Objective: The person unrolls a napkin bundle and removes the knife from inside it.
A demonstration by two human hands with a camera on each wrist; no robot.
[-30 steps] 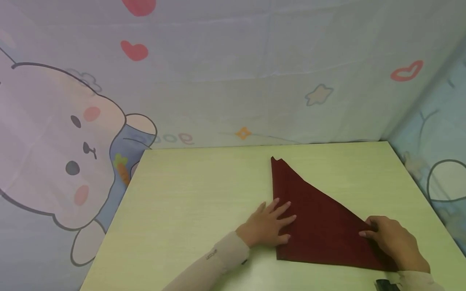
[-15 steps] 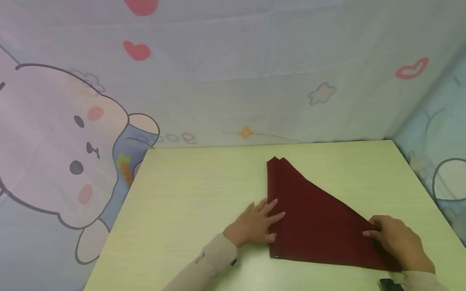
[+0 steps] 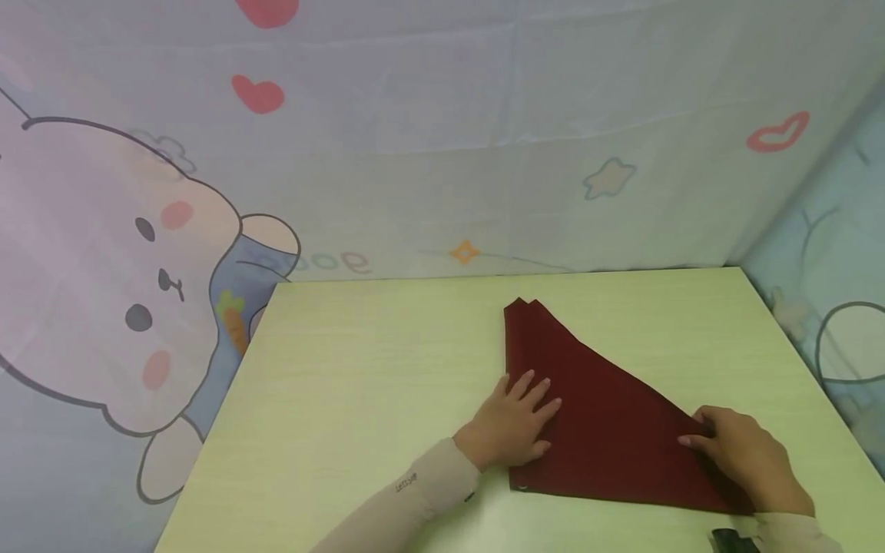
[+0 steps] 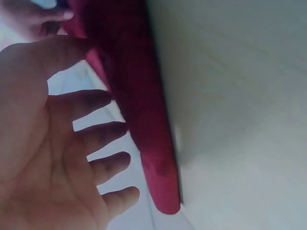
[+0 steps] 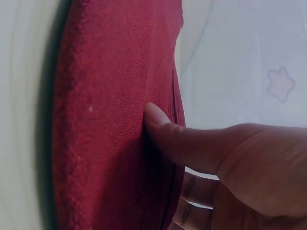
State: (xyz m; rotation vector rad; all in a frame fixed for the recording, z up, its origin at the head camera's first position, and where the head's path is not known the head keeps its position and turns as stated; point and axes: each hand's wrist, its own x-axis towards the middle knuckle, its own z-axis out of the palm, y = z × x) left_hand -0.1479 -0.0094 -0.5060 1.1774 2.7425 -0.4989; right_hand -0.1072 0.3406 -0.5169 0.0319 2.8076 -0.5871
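Observation:
A dark red folded cloth (image 3: 608,430) lies on the table, roughly triangular, its narrow tip pointing to the back. My left hand (image 3: 510,425) rests on its left side with straight, spread fingers. In the left wrist view those fingers (image 4: 103,167) reach over the cloth's (image 4: 144,105) edge. On the right, my right hand (image 3: 743,453) pinches the cloth's slanted edge. The right wrist view shows the thumb (image 5: 177,141) on top of the cloth (image 5: 115,96), the other fingers partly hidden behind its edge.
The pale yellow-green table (image 3: 359,369) ends at a hanging fabric backdrop (image 3: 415,153) with hearts and a cartoon animal. A second printed fabric (image 3: 853,253) hangs along the right side. A small black object (image 3: 733,540) shows by the right sleeve.
A strip along the cloth's left edge has come out flat, widening it leftward. My left hand drew left, then slid back right onto the cloth. The right hand keeps its pinch.

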